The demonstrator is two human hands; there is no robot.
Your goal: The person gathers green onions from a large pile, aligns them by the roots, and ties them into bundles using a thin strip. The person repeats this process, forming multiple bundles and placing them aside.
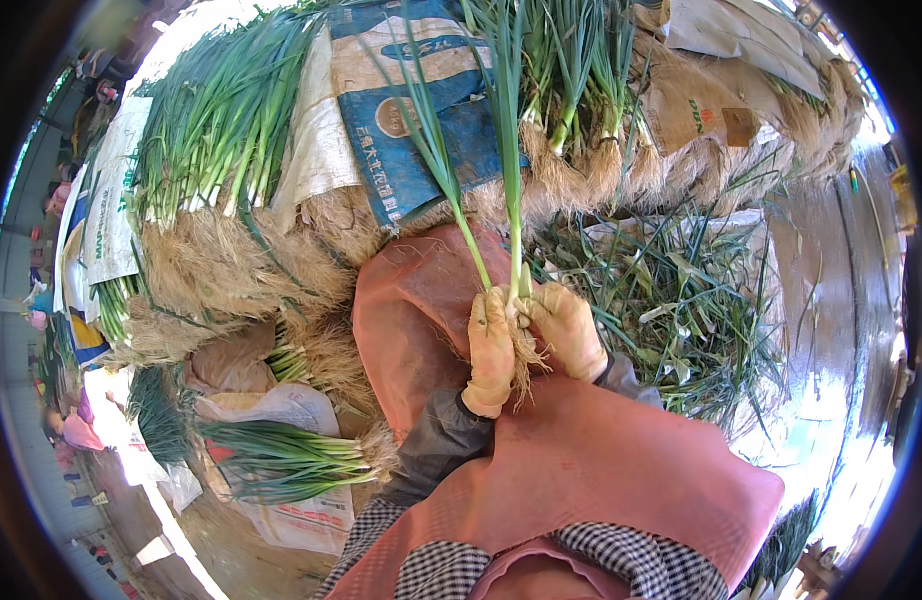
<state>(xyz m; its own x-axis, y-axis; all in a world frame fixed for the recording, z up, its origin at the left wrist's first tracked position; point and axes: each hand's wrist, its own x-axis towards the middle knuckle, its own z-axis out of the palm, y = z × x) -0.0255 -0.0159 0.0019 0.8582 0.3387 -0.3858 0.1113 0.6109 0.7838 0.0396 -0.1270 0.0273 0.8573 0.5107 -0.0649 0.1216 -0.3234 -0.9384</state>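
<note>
Both my hands wear pale yellowish gloves and meet above my lap. My left hand (492, 356) grips green onions (512, 202) low on their stalks, with the leaves pointing up and away. Two stalks spread apart above the grip, and fibrous roots (527, 360) hang below it. My right hand (569, 330) is pinched against the stalk base from the right, at a short pale piece of sheath (525, 281). The fingertips partly hide what each hand grips. Beneath both hands lies a reddish waterproof apron (423, 300) covering my knees.
Ahead stands a long pile of green onions (220, 127), roots facing me, partly covered by a blue woven sack (408, 112). Stripped leaves (686, 300) heap at my right. At left, a cleaned-looking bunch (303, 457) rests on a white sack (303, 517). Wet floor (828, 300) shows far right.
</note>
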